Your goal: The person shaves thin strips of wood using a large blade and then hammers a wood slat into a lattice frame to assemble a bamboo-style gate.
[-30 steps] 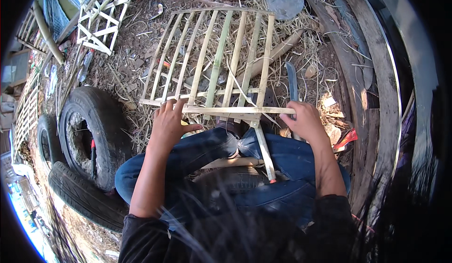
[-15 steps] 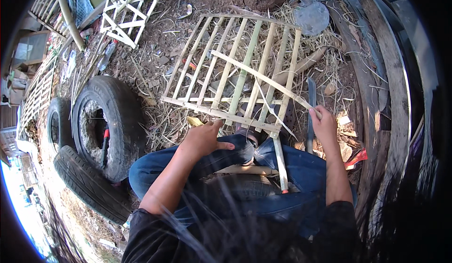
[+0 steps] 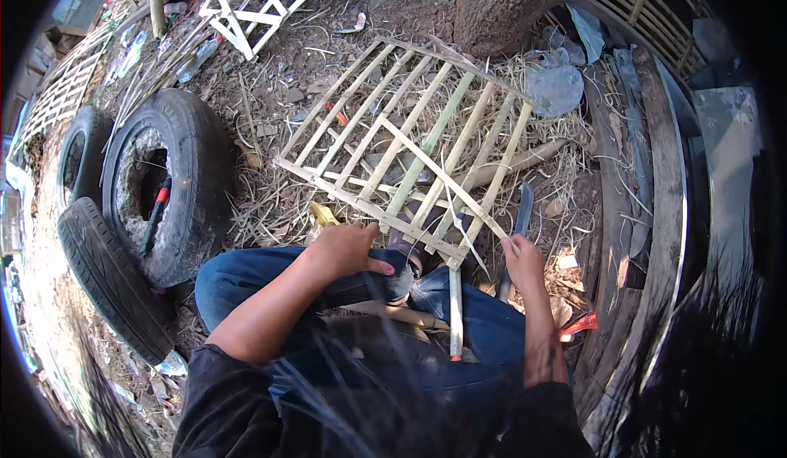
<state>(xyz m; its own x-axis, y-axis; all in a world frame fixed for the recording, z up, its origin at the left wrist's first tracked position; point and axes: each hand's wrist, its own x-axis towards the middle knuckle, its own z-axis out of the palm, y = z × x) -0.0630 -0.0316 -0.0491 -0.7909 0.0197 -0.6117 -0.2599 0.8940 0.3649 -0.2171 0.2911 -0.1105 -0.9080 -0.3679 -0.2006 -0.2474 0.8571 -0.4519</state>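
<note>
A slatted bamboo panel (image 3: 420,229) rests in front of my crossed legs, its near rail just beyond my left knee. My right hand (image 3: 525,263) is closed on the lower end of a long bamboo strip (image 3: 443,177), which slants across the panel's slats. My left hand (image 3: 340,251) is beside the near rail, thumb stretched apart from the fingers. Some of those fingers are hidden, and I cannot tell whether they touch the rail. Another bamboo piece with a red tip (image 3: 456,315) lies over my lap. A thin pale sliver (image 3: 465,227) hangs near the strip.
A long blade (image 3: 523,210) lies right of the panel. Old tyres (image 3: 215,181) stand at left, one holding a red-and-black tool (image 3: 156,212). A tree trunk (image 3: 504,7) rises at the back, near another bamboo lattice (image 3: 258,7). Weathered planks (image 3: 670,204) line the right side.
The view has shifted, with more of the trunk now showing. My right hand has come nearer the panel, still holding the strip, which now slants more steeply. My left hand stays beside the near rail.
</note>
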